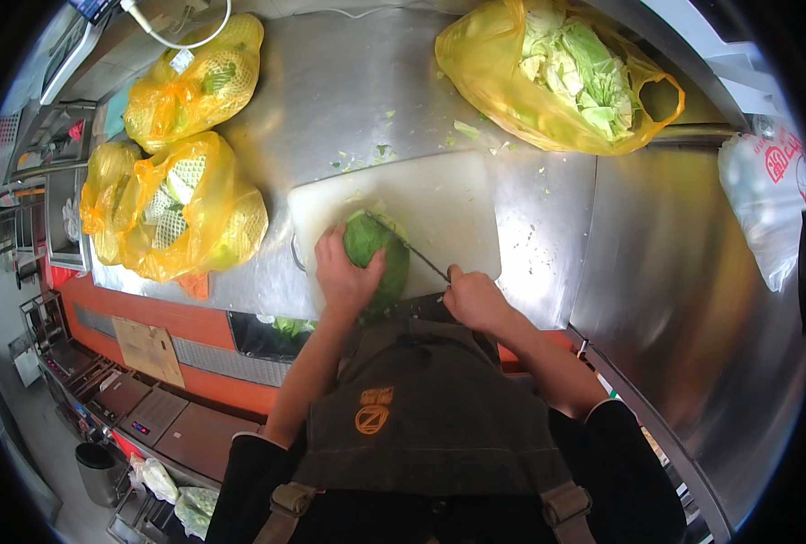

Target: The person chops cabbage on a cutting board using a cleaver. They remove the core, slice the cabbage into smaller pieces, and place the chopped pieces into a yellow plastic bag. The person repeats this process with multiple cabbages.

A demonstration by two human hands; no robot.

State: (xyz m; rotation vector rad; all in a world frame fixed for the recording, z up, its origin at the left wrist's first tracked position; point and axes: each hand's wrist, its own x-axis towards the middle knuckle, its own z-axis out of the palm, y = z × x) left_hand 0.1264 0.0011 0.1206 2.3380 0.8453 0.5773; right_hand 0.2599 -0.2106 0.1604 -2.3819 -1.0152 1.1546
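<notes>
A green cabbage (392, 268) lies at the near left part of a white cutting board (454, 197). My left hand (348, 268) holds the cabbage from its left side, fingers and thumb spread over it. In my right hand (477, 299) is the handle of a knife (420, 258), whose dark blade slants up and left to the far end of the cabbage. The blade touches the cabbage there; how deep its edge sits cannot be told.
Yellow plastic bags (171, 211) with net-wrapped cabbages stand on the steel table (348, 75) at left. At far right an open yellow bag (498, 88) holds cut cabbage leaves (580, 75). Leaf scraps lie beyond the board. Below the table's near edge a dark bin (263, 336) holds green leaves.
</notes>
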